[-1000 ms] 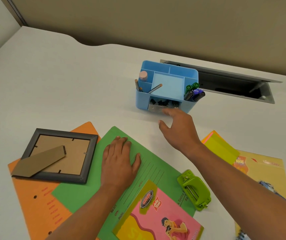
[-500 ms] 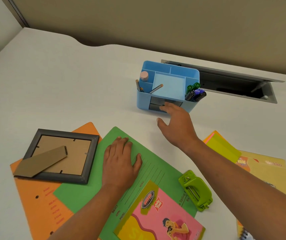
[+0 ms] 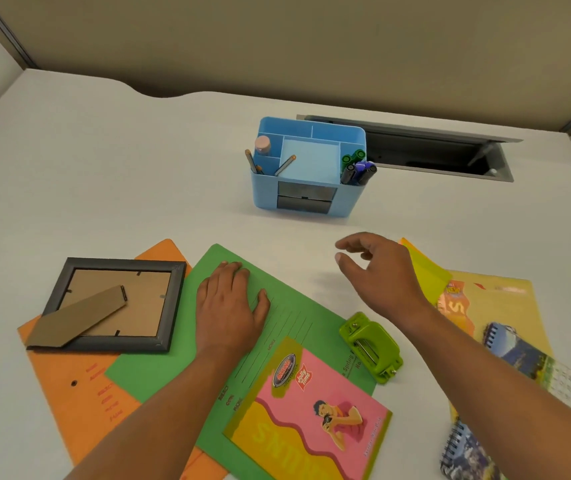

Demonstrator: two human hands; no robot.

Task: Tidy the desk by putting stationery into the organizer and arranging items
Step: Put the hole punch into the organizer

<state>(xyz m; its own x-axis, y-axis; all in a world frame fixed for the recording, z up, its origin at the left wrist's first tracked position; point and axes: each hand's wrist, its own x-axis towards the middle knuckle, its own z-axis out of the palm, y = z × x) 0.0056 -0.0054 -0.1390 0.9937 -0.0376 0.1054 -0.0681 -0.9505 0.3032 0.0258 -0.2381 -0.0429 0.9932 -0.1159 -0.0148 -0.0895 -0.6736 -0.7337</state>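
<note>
A blue desk organizer point(image 3: 349, 199) stands at the middle back of the white desk point(image 3: 104, 174), holding pencils point(image 3: 285, 165), a pink-capped item point(image 3: 262, 144) and markers point(image 3: 358, 169); its two grey front drawers point(image 3: 306, 199) look pushed in. My right hand point(image 3: 377, 271) hovers in front of the organizer, fingers loosely curled, holding nothing. My left hand point(image 3: 230, 306) rests flat on a green folder point(image 3: 297, 320). A green hole punch point(image 3: 370, 346) lies on the folder's right edge, below my right wrist.
A grey picture frame point(image 3: 169, 306) lies face down on an orange folder point(image 3: 69, 393) at the left. A pink and yellow booklet point(image 3: 308, 417) lies on the green folder. Yellow sticky notes point(image 3: 427, 271), a yellow booklet point(image 3: 505, 306) and spiral notebooks point(image 3: 464, 452) lie right. An open cable hatch point(image 3: 433, 157) sits behind the organizer.
My right hand pushed the organizer's lower drawer in, then drew back toward me, away from the organizer. My left hand stayed on the green folder.
</note>
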